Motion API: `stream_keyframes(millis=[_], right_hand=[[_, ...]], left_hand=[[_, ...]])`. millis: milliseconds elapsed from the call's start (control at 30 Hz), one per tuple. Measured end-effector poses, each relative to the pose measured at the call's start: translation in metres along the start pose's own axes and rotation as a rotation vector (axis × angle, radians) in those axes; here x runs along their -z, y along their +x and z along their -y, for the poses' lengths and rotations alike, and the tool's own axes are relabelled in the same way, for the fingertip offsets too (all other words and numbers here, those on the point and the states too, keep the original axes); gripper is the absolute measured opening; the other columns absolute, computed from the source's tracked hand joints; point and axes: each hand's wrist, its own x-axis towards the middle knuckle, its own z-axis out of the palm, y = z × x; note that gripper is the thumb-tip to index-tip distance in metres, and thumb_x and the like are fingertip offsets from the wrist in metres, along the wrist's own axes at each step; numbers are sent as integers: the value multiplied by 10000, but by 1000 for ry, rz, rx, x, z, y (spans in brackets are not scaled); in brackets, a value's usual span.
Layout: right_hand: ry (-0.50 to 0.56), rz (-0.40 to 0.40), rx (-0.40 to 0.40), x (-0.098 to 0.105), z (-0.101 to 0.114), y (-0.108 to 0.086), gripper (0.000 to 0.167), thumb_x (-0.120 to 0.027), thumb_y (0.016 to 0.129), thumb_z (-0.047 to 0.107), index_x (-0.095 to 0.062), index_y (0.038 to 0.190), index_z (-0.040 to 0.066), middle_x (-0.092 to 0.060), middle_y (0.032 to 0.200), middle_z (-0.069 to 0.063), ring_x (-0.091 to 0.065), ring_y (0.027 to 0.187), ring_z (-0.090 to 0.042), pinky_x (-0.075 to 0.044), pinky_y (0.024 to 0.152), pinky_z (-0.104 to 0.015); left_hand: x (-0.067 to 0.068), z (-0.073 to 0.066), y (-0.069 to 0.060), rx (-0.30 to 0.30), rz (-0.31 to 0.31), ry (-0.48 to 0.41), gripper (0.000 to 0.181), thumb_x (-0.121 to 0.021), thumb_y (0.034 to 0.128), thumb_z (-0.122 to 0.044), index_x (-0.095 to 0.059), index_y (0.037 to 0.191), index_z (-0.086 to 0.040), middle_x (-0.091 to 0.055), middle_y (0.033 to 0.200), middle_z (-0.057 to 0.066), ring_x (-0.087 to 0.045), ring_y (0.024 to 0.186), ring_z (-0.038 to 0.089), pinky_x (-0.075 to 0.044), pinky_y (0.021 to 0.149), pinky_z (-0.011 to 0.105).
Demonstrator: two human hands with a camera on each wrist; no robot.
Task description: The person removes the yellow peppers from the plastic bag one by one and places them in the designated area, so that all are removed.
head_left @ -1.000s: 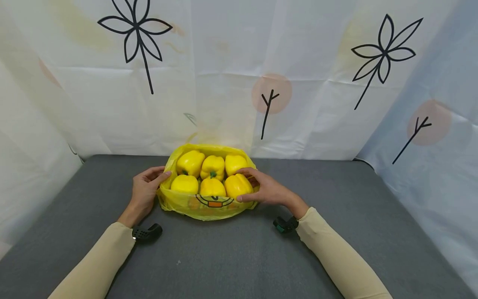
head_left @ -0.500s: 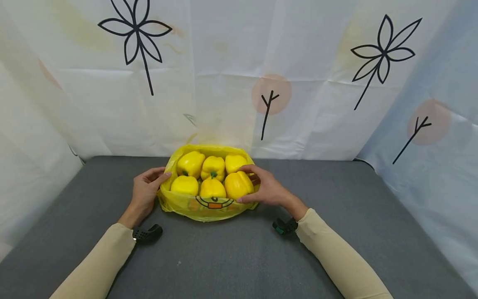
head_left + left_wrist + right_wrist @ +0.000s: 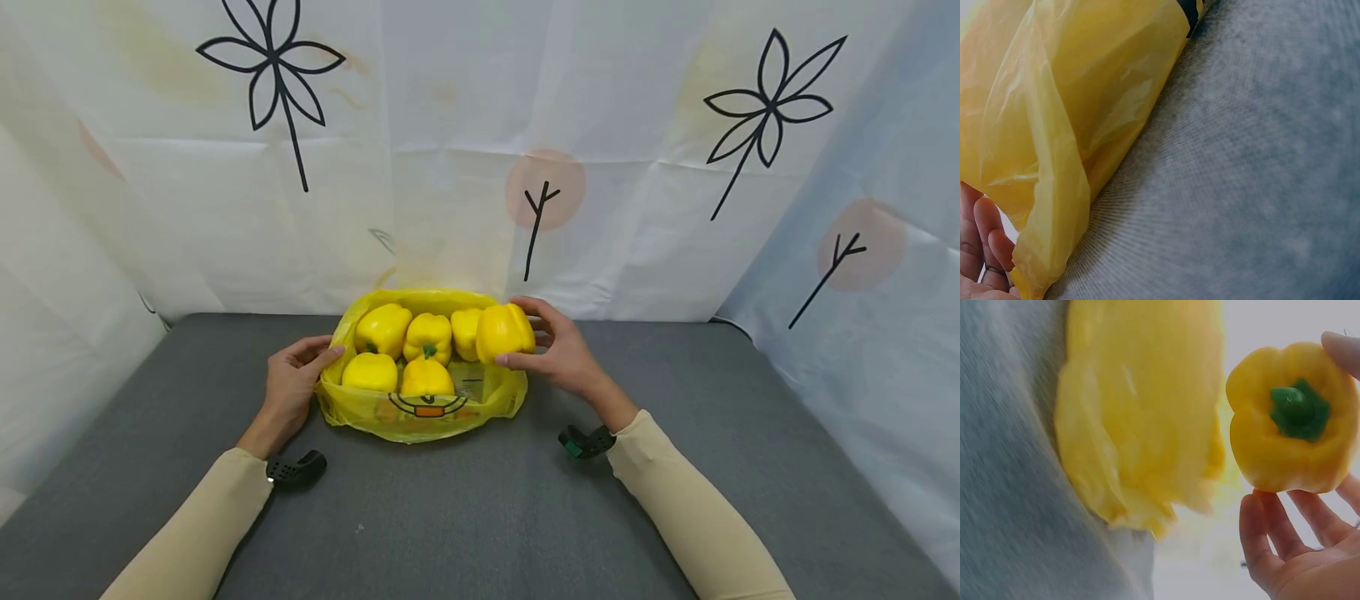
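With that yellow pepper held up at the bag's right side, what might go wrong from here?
The right hand holds the smooth yellow pepper between thumb and fingers, so it might slip.

The left hand pinches only the left rim of the thin bag, so the right side could sag or shift if knocked.

In the head view, the held pepper overlaps the back-right pepper; a bump seems possible, though contact is unclear.

On a grey table (image 3: 450, 525), the left hand (image 3: 292, 375) pinches a yellow bag (image 3: 408, 427) containing 5 peppers (image 3: 382, 328) while the right hand (image 3: 561, 350) grips a 6th pepper (image 3: 505, 332).
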Motion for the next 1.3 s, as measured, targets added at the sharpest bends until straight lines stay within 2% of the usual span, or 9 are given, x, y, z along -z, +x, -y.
stream_keyframes(millis=[200, 433, 733, 1000, 1300], right_hand=[[16, -77, -82, 20, -5, 1, 783, -819, 869, 146, -427, 1547, 137, -443, 1470, -126, -563, 1170, -344, -534, 905, -454], [2, -146, -211, 35, -26, 2, 802, -795, 899, 172, -373, 1577, 99, -404, 1512, -175, -495, 1251, -397, -512, 919, -487], [23, -145, -340, 42, -50, 1, 833, -786, 914, 249, -331, 1596, 102, -353, 1558, -200, -486, 1301, -406, -466, 1001, -528], [35, -113, -375, 42, -63, -2, 838, -771, 927, 270, -306, 1606, 112, -316, 1586, -206, -434, 1372, -400, -439, 1042, -538], [29, -66, -413, 43, -65, 0, 870, -743, 949, 291, -229, 1628, 114, -254, 1625, -211, -321, 1457, -408, -398, 1080, -571]], left_hand=[[1, 1, 0, -9, 7, -3, 300, -762, 936, -148, -714, 1183, 16, -704, 921, -62, -650, 820, 84, -554, 711, 175], [1, 0, 1, -3, 5, -4, 291, -761, 937, -151, -719, 1176, 10, -710, 924, -47, -651, 819, 87, -554, 711, 176], [-1, -2, -1, 21, -8, 31, 338, -745, 947, -129, -682, 1222, 57, -694, 913, -75, -647, 821, 88, -552, 709, 182], [1, 0, 0, 11, -4, 27, 337, -770, 932, -174, -705, 1202, 18, -707, 944, -26, -650, 816, 88, -554, 705, 180], [1, -1, 0, 13, -9, 38, 362, -778, 926, -188, -698, 1202, 33, -699, 928, -21, -647, 800, 86, -553, 694, 180]])
